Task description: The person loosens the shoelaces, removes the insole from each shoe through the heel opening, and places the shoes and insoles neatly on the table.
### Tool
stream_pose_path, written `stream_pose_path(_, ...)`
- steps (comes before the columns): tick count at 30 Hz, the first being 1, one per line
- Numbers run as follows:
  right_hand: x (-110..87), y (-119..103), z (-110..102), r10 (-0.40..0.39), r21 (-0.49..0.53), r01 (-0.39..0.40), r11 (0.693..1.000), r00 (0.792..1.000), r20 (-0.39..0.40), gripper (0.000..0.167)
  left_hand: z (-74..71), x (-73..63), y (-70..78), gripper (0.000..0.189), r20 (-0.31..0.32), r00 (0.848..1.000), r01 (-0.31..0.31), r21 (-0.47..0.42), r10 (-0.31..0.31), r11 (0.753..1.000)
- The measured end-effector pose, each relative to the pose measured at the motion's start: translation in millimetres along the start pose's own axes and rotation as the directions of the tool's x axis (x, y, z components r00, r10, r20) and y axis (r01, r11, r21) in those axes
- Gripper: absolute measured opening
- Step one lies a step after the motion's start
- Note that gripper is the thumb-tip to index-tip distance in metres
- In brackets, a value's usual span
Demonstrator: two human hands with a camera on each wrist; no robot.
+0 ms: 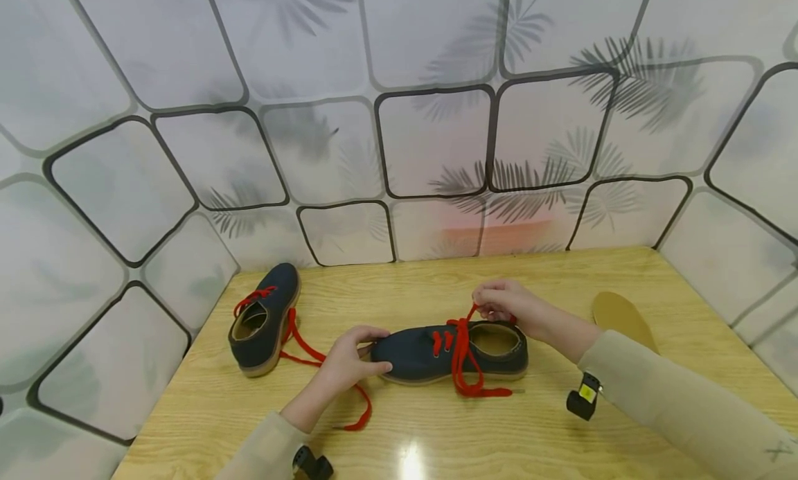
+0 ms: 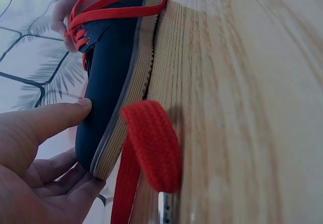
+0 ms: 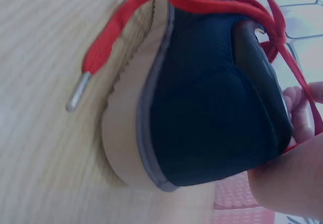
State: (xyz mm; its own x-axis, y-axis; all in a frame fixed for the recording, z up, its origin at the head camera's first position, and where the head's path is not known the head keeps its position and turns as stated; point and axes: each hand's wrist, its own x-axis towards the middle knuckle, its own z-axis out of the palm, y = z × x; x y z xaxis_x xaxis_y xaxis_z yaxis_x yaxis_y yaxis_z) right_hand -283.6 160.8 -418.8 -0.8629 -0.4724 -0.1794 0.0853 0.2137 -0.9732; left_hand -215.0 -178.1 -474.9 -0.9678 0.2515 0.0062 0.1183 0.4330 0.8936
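Observation:
A navy lace-up shoe [image 1: 405, 355] with a tan sole lies on the table, its toe pointing left. My left hand [image 1: 349, 359] grips the toe, thumb on the upper and fingers curled round the front. My right hand [image 1: 508, 303] is at the far side of the shoe's opening and pinches a red shoelace [image 1: 474, 312] pulled up from the lacing. More red lace hangs in loops over the near side, and its metal-tipped end [image 3: 78, 92] rests on the wood. In the left wrist view a flat red lace [image 2: 151, 146] lies close by the toe.
A second navy shoe [image 1: 268, 327] stands at the left, toe toward the back wall. The loose red lace [image 1: 364, 414] trails across the wooden table [image 1: 436, 424] from beside it, under my left forearm. A flat tan insole-shaped piece [image 1: 620, 314] lies at the right, beyond my right forearm.

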Motion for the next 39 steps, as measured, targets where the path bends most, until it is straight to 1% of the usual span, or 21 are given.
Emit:
stream_pose_path(4, 0.9, -1, -3, -0.044, -0.063, 0.047, 0.997, 0.998, 0.049, 0.019, 0.3, -0.1, 1.1, 0.051, -0.001, 1.000, 0.000, 0.005, 0.000, 1.000)
stream_pose_path(8, 1.5, -3, -3, -0.068, -0.167, 0.082, 0.983, 0.994, 0.088, 0.021, 0.9, -0.9, 2.3, 0.051, -0.003, 1.000, 0.000, 0.009, 0.000, 1.000)
stream_pose_path(13, 1.5, -5, 0, -0.080, -0.294, 0.106, 0.950, 0.992, 0.101, 0.019, 0.8, -1.2, 3.2, 0.051, -0.005, 1.000, 0.004, 0.009, -0.004, 1.000)
stream_pose_path(16, 1.0, -6, 3, -0.092, -0.364, 0.124, 0.923, 0.990, 0.104, 0.016, 1.0, -1.5, 3.2, 0.051, -0.005, 1.000, 0.008, 0.011, -0.008, 1.000)
stream_pose_path(20, 0.1, -8, 8, -0.110, -0.422, 0.142, 0.895, 0.989, 0.100, 0.013, 1.0, -1.5, 3.4, 0.051, -0.004, 1.000, 0.009, 0.007, -0.009, 1.000)
stream_pose_path(23, 0.2, -8, 10, -0.107, -0.420, 0.137, 0.897, 0.990, 0.094, 0.011, 1.1, -1.1, 3.2, 0.051, -0.006, 1.000, 0.009, 0.006, -0.009, 1.000)
stream_pose_path(27, 0.4, -7, 9, -0.085, -0.385, 0.111, 0.916, 0.993, 0.085, 0.011, 1.3, -0.3, 2.6, 0.051, -0.007, 1.000, 0.006, 0.007, -0.006, 1.000)
stream_pose_path(31, 0.0, -6, 7, -0.075, -0.345, 0.095, 0.934, 0.995, 0.071, 0.016, 1.3, 0.1, 2.4, 0.051, -0.007, 1.000, 0.002, 0.007, -0.002, 1.000)
stream_pose_path(35, 0.2, -3, 5, -0.056, -0.288, 0.066, 0.955, 0.998, 0.042, 0.020, 1.5, 0.3, 1.9, 0.051, -0.007, 1.000, -0.001, 0.007, 0.001, 1.000)
stream_pose_path(39, -0.3, -2, 3, -0.019, -0.203, 0.022, 0.979, 1.000, 0.015, 0.017, 1.6, 0.4, 1.6, 0.050, -0.008, 1.000, -0.003, 0.006, 0.003, 1.000)
